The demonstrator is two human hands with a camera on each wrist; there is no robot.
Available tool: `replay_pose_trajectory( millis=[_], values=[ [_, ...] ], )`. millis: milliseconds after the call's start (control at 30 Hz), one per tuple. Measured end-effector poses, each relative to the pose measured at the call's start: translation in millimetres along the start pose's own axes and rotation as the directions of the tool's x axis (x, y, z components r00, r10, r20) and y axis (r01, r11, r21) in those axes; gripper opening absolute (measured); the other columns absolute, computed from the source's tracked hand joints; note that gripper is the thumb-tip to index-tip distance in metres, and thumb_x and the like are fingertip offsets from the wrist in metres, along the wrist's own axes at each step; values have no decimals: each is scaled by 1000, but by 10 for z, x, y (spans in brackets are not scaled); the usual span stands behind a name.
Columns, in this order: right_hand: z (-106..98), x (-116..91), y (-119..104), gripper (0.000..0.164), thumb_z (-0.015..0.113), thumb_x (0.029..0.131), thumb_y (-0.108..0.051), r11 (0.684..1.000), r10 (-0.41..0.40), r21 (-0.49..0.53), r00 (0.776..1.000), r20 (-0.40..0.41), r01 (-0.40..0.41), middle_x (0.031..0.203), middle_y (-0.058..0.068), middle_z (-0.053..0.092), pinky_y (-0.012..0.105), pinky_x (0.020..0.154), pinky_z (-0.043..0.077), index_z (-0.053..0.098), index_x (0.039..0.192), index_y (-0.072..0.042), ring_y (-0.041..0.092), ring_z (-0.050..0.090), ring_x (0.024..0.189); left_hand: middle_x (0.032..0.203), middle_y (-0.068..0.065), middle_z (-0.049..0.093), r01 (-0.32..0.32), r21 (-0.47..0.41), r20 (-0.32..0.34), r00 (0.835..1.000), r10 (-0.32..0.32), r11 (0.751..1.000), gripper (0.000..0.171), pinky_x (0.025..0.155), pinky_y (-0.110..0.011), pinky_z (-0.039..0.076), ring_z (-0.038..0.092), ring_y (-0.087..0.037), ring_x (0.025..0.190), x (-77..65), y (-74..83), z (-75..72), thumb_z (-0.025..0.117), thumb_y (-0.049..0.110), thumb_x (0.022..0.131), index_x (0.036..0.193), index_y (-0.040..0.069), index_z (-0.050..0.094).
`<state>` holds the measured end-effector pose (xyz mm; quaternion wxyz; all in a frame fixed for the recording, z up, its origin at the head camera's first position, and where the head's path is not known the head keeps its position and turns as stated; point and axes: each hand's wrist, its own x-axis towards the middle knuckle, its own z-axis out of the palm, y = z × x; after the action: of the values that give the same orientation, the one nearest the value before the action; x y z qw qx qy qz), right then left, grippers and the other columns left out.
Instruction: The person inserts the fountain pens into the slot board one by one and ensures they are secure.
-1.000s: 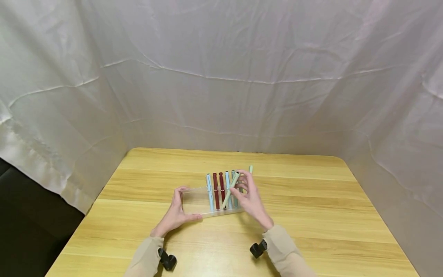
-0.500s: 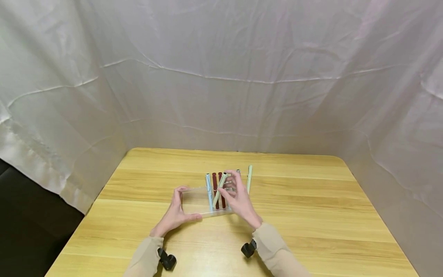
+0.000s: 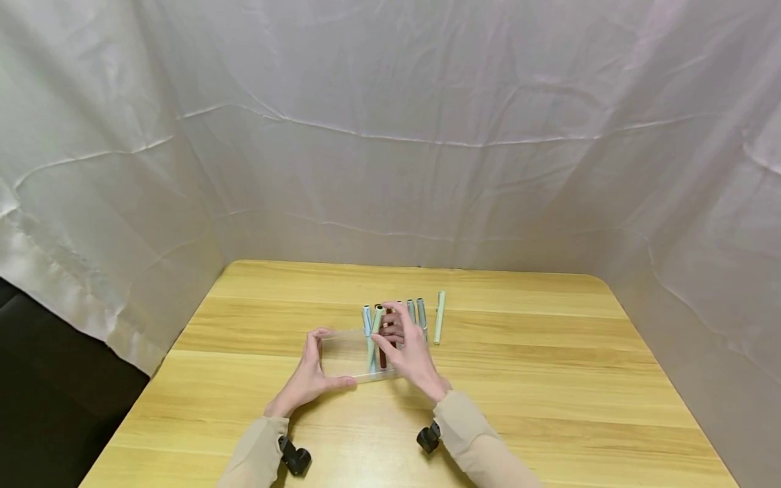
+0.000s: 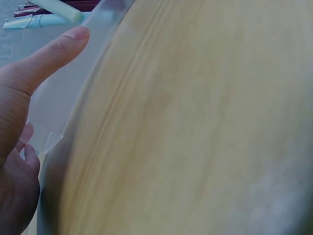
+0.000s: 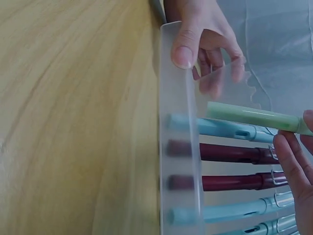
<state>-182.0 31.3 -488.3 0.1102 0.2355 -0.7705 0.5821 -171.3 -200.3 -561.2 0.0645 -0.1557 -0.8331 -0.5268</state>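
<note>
My left hand [image 3: 312,374] grips the left end of a clear plastic pen tray [image 3: 342,356], its thumb along the near wall and its fingers at the far side. My right hand [image 3: 411,352] pinches a light green pen [image 5: 252,116] between thumb and fingers. That pen is held over the tray, just left of a light blue pen [image 5: 222,128] lying in it. Two dark red pens [image 5: 230,153] lie side by side beyond, then another light blue pen [image 5: 234,210] and grey-blue pens [image 3: 422,310]. The right hand hides parts of these in the head view.
A second light green pen [image 3: 440,318] lies on the wooden table [image 3: 549,366], right of the tray. Pale curtains [image 3: 390,183] surround the table's back and sides. A black surface [image 3: 49,400] shows at the left. Each wrist carries a small black camera [image 3: 295,457].
My right hand has moved left across the tray with the light green pen, which is now more upright. The grey-blue pens and the loose green pen are uncovered. The left hand stays in place.
</note>
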Motion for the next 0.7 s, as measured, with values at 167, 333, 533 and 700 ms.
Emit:
replay_pose_trajectory(
  millis=[167, 333, 533, 700],
  values=[
    [49, 5, -13, 59, 74, 88, -1, 1000, 0, 2, 1000, 7, 0, 108, 19, 70, 42, 86, 64, 48, 140, -10, 33, 72, 95, 148, -20, 32, 13, 1, 8, 1000, -13, 1000, 108, 123, -67, 19, 32, -42, 143, 6, 6, -3, 97, 28, 63, 141, 5, 25],
    [82, 9, 7, 57, 74, 88, -1, 998, -53, -26, 999, 11, 53, 106, 20, 71, 38, 82, 65, 50, 139, -8, 33, 74, 91, 151, -20, 30, 26, -11, 20, 999, -26, 1000, 109, 125, -65, 16, 30, -41, 145, 2, 16, -21, 97, 27, 63, 142, 6, 24],
    [109, 8, 24, 55, 73, 90, -5, 993, -87, -75, 995, 52, 91, 107, 19, 72, 26, 80, 64, 50, 140, -10, 30, 75, 91, 151, -22, 29, 19, -17, 23, 1000, -18, 1000, 109, 125, -65, 13, 28, -44, 147, -3, 17, -25, 97, 25, 63, 142, 4, 24],
    [123, 1, 26, 57, 73, 90, -5, 988, -92, -119, 993, 74, 100, 107, 18, 72, 23, 78, 64, 49, 142, -12, 28, 76, 89, 152, -20, 29, 37, -12, 29, 999, -37, 999, 110, 125, -66, 14, 26, -44, 148, -3, 23, -18, 97, 26, 63, 142, 6, 24]
  ],
)
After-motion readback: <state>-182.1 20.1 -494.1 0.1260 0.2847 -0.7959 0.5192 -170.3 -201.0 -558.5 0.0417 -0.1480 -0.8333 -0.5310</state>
